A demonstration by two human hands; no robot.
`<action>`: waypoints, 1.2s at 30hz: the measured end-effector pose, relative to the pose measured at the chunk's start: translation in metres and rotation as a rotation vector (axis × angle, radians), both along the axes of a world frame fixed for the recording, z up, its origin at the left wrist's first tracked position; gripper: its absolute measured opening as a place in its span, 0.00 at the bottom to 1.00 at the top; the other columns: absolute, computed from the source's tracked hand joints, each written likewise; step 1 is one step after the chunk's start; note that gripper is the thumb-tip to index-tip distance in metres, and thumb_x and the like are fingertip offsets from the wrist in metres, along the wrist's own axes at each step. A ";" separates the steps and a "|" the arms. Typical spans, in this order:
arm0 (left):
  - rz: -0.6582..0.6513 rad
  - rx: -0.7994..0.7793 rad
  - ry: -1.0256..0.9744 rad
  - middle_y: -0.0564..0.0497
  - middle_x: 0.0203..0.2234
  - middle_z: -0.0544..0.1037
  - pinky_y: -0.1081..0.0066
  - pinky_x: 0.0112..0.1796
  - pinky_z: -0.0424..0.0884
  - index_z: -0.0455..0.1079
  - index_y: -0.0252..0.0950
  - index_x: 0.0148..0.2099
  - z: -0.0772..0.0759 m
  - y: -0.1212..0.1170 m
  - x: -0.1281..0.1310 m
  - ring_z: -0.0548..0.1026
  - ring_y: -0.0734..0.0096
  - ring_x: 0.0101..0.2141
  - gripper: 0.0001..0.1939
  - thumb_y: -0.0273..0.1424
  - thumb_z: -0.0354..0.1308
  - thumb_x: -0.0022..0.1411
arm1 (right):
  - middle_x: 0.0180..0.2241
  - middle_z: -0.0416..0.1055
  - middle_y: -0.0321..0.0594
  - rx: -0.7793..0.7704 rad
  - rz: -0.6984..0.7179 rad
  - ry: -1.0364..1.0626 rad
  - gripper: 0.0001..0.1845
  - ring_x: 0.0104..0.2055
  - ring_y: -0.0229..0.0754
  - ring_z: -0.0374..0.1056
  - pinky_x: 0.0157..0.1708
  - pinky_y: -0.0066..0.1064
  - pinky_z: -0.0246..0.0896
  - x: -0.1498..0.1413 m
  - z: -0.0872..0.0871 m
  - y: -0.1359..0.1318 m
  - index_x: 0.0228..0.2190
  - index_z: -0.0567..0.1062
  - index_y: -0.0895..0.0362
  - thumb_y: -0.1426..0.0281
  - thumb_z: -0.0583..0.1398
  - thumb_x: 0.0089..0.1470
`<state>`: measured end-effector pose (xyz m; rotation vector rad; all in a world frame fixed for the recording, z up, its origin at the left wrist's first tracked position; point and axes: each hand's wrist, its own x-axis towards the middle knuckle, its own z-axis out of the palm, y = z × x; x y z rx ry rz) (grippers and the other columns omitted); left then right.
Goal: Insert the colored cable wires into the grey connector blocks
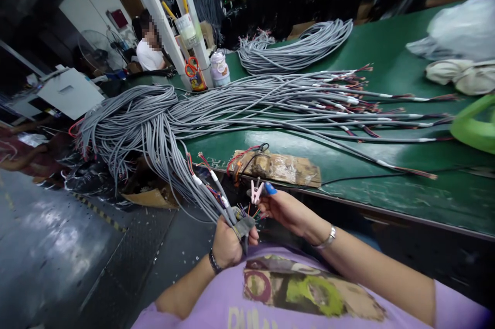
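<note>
My left hand (227, 244) is closed round a bundle of grey cables (201, 192) near their ends, with a grey wrap at its fingers. Thin coloured wires (247, 211) fan out from the cable end there. Above the bundle, my right hand (284, 209), with a blue cover on one fingertip, has its fingers pinched together at the tips of these wires. A pale pink clip (256, 192) stands right beside those fingers; whether the hand touches it is unclear. Several white-sleeved cable ends lie beside the held one.
Many long grey cables (232, 104) stretch over the green bench (348, 156), with a coil (297, 50) behind. A worn wooden block (286, 166) lies at the front edge. A lilac container (219, 68) stands by white posts. Another person (150, 53) sits at the back.
</note>
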<state>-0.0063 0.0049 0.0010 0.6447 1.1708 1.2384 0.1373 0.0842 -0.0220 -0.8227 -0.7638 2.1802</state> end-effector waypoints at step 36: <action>0.074 0.005 -0.067 0.53 0.12 0.71 0.78 0.15 0.61 0.68 0.32 0.22 0.002 0.005 0.007 0.65 0.79 0.12 0.17 0.40 0.69 0.41 | 0.25 0.71 0.37 0.005 -0.044 0.106 0.19 0.25 0.34 0.63 0.26 0.25 0.61 -0.010 0.008 0.004 0.29 0.75 0.59 0.55 0.65 0.46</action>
